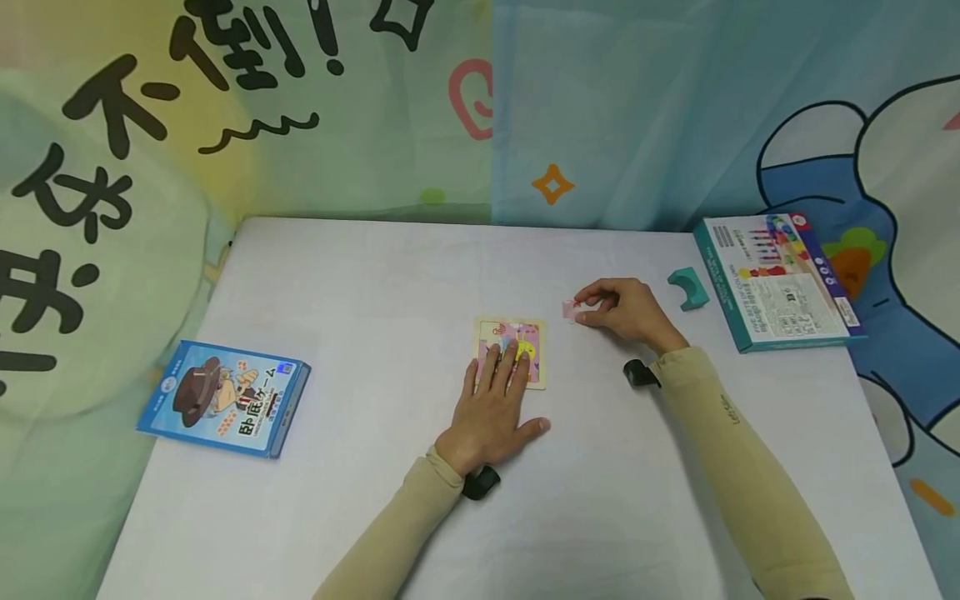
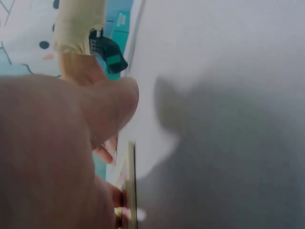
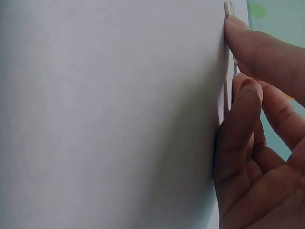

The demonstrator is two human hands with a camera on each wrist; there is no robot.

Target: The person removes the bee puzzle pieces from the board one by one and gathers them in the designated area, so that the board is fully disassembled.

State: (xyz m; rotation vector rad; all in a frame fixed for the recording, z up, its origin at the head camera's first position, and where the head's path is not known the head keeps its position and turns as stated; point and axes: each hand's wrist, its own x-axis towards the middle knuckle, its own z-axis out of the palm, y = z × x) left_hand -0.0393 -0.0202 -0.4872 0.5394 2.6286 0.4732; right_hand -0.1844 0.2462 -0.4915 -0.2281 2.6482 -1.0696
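My left hand (image 1: pixel 489 417) lies palm down with its fingers straight over the lower part of a small picture puzzle board (image 1: pixel 542 358). The board has a cream frame and a pink picture with a yellow figure, partly hidden under the fingers. Its edge (image 2: pixel 131 167) shows side-on in the left wrist view. To the right of the board, my right hand (image 1: pixel 626 312) pinches a small, thin pink puzzle piece (image 1: pixel 567 310) between thumb and fingers, low over the white table. In the right wrist view the tip of the piece (image 3: pixel 228 8) sticks out past the thumb.
A blue game box (image 1: pixel 225 398) lies at the left of the white table (image 1: pixel 360 283). At the back right stand a teal curved block (image 1: pixel 688 288) and a teal-edged box (image 1: pixel 780 283) lying flat. A printed cloth (image 1: pixel 600 108) hangs behind the table's far edge.
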